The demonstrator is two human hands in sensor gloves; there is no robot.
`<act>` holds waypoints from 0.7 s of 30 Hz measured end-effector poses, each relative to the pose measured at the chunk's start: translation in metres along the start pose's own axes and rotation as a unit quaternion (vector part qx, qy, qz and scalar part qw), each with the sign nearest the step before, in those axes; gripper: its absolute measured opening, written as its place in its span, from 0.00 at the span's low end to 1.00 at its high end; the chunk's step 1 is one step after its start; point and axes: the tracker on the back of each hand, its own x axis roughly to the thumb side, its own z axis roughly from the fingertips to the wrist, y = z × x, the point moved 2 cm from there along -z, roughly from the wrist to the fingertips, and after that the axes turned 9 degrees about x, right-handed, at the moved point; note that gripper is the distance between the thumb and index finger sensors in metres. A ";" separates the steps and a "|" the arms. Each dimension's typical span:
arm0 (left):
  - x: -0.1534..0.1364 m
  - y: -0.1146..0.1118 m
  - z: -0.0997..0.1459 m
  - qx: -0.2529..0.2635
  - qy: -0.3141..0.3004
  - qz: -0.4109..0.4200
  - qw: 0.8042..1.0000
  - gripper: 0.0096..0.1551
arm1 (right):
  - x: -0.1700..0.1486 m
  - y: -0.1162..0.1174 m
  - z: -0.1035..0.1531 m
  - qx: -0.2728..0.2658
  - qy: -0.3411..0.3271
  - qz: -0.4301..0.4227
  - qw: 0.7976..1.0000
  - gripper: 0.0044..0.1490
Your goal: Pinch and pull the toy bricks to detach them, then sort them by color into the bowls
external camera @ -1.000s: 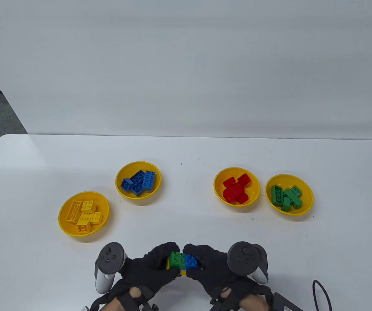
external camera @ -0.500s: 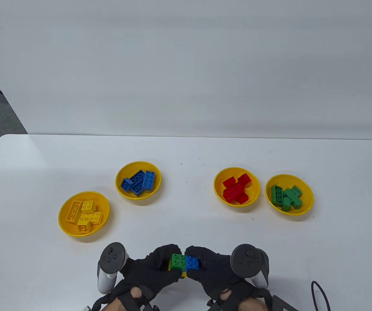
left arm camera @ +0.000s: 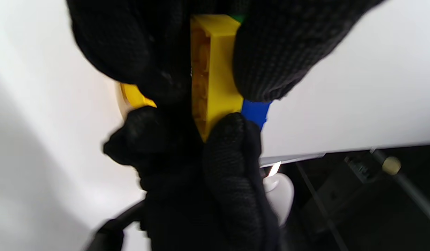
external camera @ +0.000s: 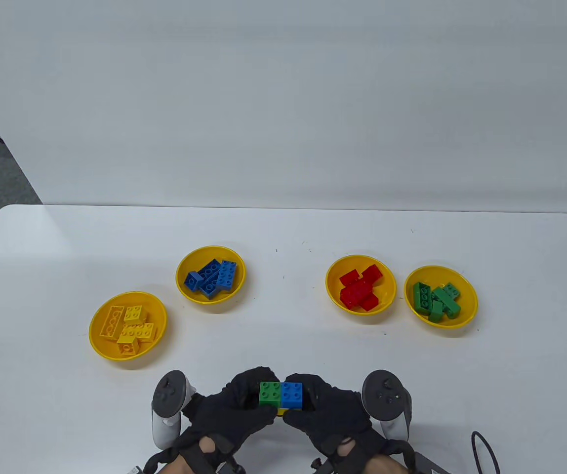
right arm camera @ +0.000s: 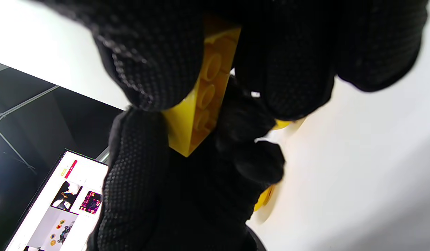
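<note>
Both gloved hands hold one small stack of bricks just above the table's near edge. On top sit a green brick (external camera: 269, 393) and a blue brick (external camera: 292, 395) side by side; a yellow brick (left arm camera: 215, 69) lies under them. My left hand (external camera: 244, 402) pinches the green end, and my right hand (external camera: 313, 407) pinches the blue end. Close up, the yellow brick (right arm camera: 201, 104) shows its hollow underside between the black fingers (right arm camera: 152, 59).
Four yellow bowls stand across the table: yellow bricks (external camera: 128, 326) at left, blue bricks (external camera: 210, 274), red bricks (external camera: 360, 284) and green bricks (external camera: 440, 302) at right. A black cable (external camera: 483, 452) lies at the near right corner.
The stack has turned level in the hands, so its green and blue tops face up squarely. Both hands shifted slightly right and toward the near edge.
</note>
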 end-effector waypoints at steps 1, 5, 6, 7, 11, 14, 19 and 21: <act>0.005 0.002 0.000 -0.004 -0.013 -0.037 0.999 0.49 | 0.001 0.000 0.000 0.001 -0.003 0.004 1.000 0.42; 0.044 0.008 -0.003 -0.002 -0.085 -0.165 0.983 0.51 | 0.010 -0.002 0.000 -0.004 -0.023 0.031 0.999 0.42; 0.055 0.008 -0.005 0.000 -0.105 -0.194 0.975 0.49 | 0.012 -0.002 0.000 -0.007 -0.027 0.037 0.999 0.43; 0.068 0.005 -0.007 -0.010 -0.122 -0.229 0.966 0.48 | 0.015 -0.001 0.001 -0.009 -0.032 0.044 0.998 0.43; 0.091 -0.012 -0.012 -0.042 -0.140 -0.354 0.924 0.46 | 0.022 0.003 0.006 -0.016 -0.045 0.079 0.996 0.43; 0.096 -0.026 -0.014 -0.045 -0.159 -0.381 0.910 0.41 | 0.028 0.005 0.010 -0.032 -0.057 0.114 0.991 0.43; 0.096 -0.035 -0.015 -0.059 -0.185 -0.399 0.896 0.40 | 0.029 0.005 0.017 -0.052 -0.061 0.157 0.984 0.42; 0.096 -0.035 -0.018 -0.053 -0.203 -0.387 0.898 0.40 | 0.029 0.006 0.018 -0.056 -0.064 0.159 0.984 0.41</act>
